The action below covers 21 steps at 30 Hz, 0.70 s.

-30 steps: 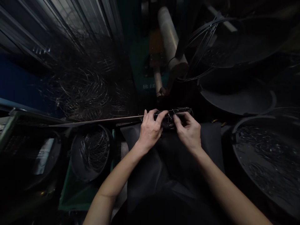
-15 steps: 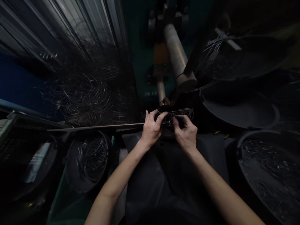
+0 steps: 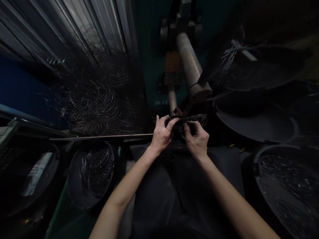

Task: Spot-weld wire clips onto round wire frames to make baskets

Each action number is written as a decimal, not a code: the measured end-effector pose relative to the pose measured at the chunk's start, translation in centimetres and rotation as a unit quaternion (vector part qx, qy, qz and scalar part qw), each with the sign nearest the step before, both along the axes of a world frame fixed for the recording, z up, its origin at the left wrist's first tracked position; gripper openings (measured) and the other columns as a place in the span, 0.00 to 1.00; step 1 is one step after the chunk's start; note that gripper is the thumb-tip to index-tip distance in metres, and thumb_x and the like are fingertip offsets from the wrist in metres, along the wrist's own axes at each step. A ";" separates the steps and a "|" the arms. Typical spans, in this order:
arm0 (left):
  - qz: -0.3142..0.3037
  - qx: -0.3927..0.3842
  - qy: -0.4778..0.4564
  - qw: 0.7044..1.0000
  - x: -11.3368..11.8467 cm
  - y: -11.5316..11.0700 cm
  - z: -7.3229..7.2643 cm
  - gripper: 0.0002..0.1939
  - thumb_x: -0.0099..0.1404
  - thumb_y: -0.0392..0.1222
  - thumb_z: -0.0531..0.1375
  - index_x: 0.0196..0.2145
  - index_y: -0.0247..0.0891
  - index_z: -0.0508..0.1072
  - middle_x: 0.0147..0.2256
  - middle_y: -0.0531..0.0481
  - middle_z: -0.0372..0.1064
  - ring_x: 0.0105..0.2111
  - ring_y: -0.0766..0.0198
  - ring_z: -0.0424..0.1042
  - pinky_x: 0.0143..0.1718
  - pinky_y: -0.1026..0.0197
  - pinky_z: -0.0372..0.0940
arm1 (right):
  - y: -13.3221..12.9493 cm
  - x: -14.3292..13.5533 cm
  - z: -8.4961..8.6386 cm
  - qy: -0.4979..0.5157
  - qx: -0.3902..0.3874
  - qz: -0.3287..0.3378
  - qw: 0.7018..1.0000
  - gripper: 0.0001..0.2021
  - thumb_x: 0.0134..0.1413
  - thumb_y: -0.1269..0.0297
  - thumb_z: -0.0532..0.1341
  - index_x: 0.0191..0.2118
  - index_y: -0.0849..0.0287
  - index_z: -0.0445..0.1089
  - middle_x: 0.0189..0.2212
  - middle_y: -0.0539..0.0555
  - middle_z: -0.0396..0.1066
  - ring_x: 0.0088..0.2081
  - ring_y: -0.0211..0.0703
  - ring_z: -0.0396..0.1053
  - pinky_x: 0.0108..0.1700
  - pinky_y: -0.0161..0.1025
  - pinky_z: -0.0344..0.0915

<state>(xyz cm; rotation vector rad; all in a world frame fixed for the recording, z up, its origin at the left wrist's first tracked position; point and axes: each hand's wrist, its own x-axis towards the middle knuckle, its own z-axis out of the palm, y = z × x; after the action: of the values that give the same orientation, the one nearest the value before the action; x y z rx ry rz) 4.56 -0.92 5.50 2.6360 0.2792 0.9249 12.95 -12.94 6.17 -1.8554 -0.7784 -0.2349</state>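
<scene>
In front of the machine's lower rod (image 3: pixel 172 99), a wire frame (image 3: pixel 198 119) of thin bent metal wires is gripped from both sides. My left hand (image 3: pixel 163 132) is closed on its left part, thumb and fingers pinching the wires. On the near right side, my right hand (image 3: pixel 197 136) pinches it between thumb and fingers. The fingertips and the dark shadow hide much of the frame's middle, so its full shape cannot be made out. A thick grey cylinder (image 3: pixel 191 64) of the machine extends above the hands.
A tangled heap of wire rings (image 3: pixel 92 106) lies at the left behind a thin board edge (image 3: pixel 112 136). A black tub (image 3: pixel 72 186) of wire rings stands front left. At right are a tub of small wire pieces (image 3: pixel 286 172) and another dark tub (image 3: pixel 259 122).
The view has shifted slightly, so the machine appears a little lower. Both hands keep hold of the wire frame in nearly the same place.
</scene>
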 end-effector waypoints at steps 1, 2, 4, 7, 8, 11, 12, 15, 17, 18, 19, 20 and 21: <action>0.000 -0.003 0.005 1.000 0.1 0.1 -0.1 0.30 0.58 0.24 0.55 0.57 0.42 0.61 0.51 0.43 0.61 0.56 0.55 0.64 0.63 0.36 0.53 | 0.1 0.1 -0.1 -0.001 0.000 -0.003 1.000 0.13 0.61 0.54 0.56 0.36 0.59 0.69 0.28 0.51 0.71 0.27 0.38 0.68 0.32 0.35 0.64; 0.001 -0.005 0.009 1.000 0.2 0.2 -0.2 0.30 0.59 0.25 0.55 0.57 0.42 0.60 0.52 0.43 0.60 0.57 0.55 0.64 0.63 0.36 0.53 | 0.2 0.2 -0.1 -0.002 0.001 -0.007 1.000 0.14 0.61 0.54 0.56 0.35 0.59 0.69 0.28 0.52 0.71 0.27 0.38 0.68 0.32 0.35 0.64; -0.001 -0.004 0.014 1.000 0.4 0.3 -0.4 0.30 0.59 0.26 0.56 0.58 0.42 0.60 0.52 0.42 0.60 0.56 0.54 0.64 0.63 0.36 0.53 | 0.3 0.3 -0.2 -0.003 0.001 -0.013 1.000 0.14 0.61 0.53 0.56 0.35 0.59 0.69 0.27 0.52 0.71 0.27 0.38 0.68 0.31 0.35 0.64; -0.004 0.006 0.015 1.000 0.5 0.6 -0.5 0.30 0.58 0.26 0.57 0.58 0.40 0.61 0.51 0.41 0.60 0.56 0.53 0.64 0.63 0.38 0.53 | 0.3 0.5 -0.3 0.000 -0.001 -0.013 1.000 0.14 0.61 0.53 0.56 0.36 0.59 0.69 0.28 0.52 0.71 0.28 0.39 0.68 0.32 0.36 0.64; -0.004 0.009 0.016 1.000 0.5 0.6 -0.6 0.30 0.58 0.26 0.58 0.58 0.39 0.61 0.51 0.41 0.60 0.56 0.53 0.64 0.64 0.38 0.53 | 0.3 0.5 -0.5 0.002 -0.002 -0.012 1.000 0.14 0.61 0.53 0.56 0.36 0.59 0.69 0.28 0.52 0.72 0.28 0.39 0.69 0.33 0.36 0.64; -0.002 0.020 0.015 1.000 0.5 0.9 -0.8 0.31 0.57 0.26 0.58 0.58 0.40 0.60 0.52 0.41 0.59 0.57 0.52 0.63 0.64 0.39 0.53 | 0.1 0.6 -1.1 0.012 -0.005 -0.011 1.000 0.13 0.61 0.53 0.55 0.37 0.59 0.69 0.29 0.52 0.72 0.29 0.39 0.69 0.34 0.37 0.65; -0.002 0.024 0.015 1.000 0.4 0.9 -0.9 0.32 0.58 0.26 0.58 0.59 0.40 0.60 0.53 0.41 0.59 0.58 0.52 0.62 0.64 0.39 0.53 | 0.1 0.5 -1.3 0.020 -0.003 -0.011 1.000 0.13 0.61 0.53 0.55 0.37 0.58 0.69 0.30 0.53 0.72 0.30 0.40 0.69 0.35 0.38 0.65; -0.006 0.029 0.017 0.999 0.4 1.4 -1.5 0.30 0.60 0.28 0.57 0.58 0.44 0.59 0.56 0.42 0.58 0.60 0.53 0.61 0.64 0.37 0.50 | 0.7 0.1 -1.5 0.050 0.000 -0.010 0.999 0.14 0.61 0.52 0.55 0.39 0.58 0.69 0.31 0.53 0.72 0.29 0.40 0.69 0.34 0.39 0.66; -0.005 0.029 0.014 0.999 0.4 2.0 -1.8 0.28 0.61 0.29 0.56 0.57 0.45 0.59 0.57 0.43 0.58 0.60 0.54 0.60 0.65 0.36 0.48 | 1.3 -0.3 -0.8 0.066 -0.003 -0.004 0.998 0.15 0.62 0.52 0.55 0.39 0.58 0.69 0.30 0.53 0.72 0.27 0.39 0.69 0.32 0.37 0.66; -0.006 0.031 0.009 0.999 0.5 2.3 -1.9 0.28 0.61 0.29 0.57 0.57 0.44 0.59 0.57 0.43 0.59 0.61 0.54 0.60 0.66 0.37 0.48 | 1.5 -0.4 -0.3 0.070 -0.006 0.003 0.998 0.15 0.61 0.52 0.55 0.39 0.58 0.69 0.30 0.53 0.72 0.27 0.39 0.69 0.32 0.37 0.66; -0.010 0.035 0.000 0.999 0.5 2.6 -1.9 0.28 0.61 0.30 0.58 0.57 0.43 0.58 0.56 0.43 0.60 0.61 0.55 0.60 0.66 0.38 0.48 | 1.4 -0.5 0.3 0.072 -0.010 0.012 0.997 0.15 0.61 0.52 0.55 0.39 0.58 0.69 0.30 0.53 0.72 0.27 0.39 0.69 0.33 0.37 0.66; -0.018 0.038 -0.011 0.999 0.4 2.9 -1.7 0.29 0.60 0.30 0.58 0.58 0.42 0.57 0.56 0.42 0.61 0.60 0.55 0.61 0.66 0.38 0.49 | 0.8 -0.5 0.9 0.072 -0.015 0.020 0.997 0.15 0.61 0.51 0.55 0.39 0.58 0.69 0.30 0.53 0.72 0.28 0.39 0.69 0.33 0.37 0.67; -0.027 0.037 -0.022 0.999 0.3 3.1 -1.5 0.29 0.60 0.30 0.59 0.58 0.40 0.56 0.55 0.42 0.62 0.60 0.56 0.61 0.65 0.39 0.49 | -0.2 -0.6 1.4 0.072 -0.021 0.024 0.997 0.15 0.60 0.50 0.56 0.39 0.57 0.70 0.31 0.53 0.72 0.29 0.40 0.70 0.33 0.37 0.67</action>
<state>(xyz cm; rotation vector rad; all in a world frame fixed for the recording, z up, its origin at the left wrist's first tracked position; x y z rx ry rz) 4.82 2.22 4.03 2.6718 0.1644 0.9929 12.38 -13.10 7.59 -1.8682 -0.7315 -0.0547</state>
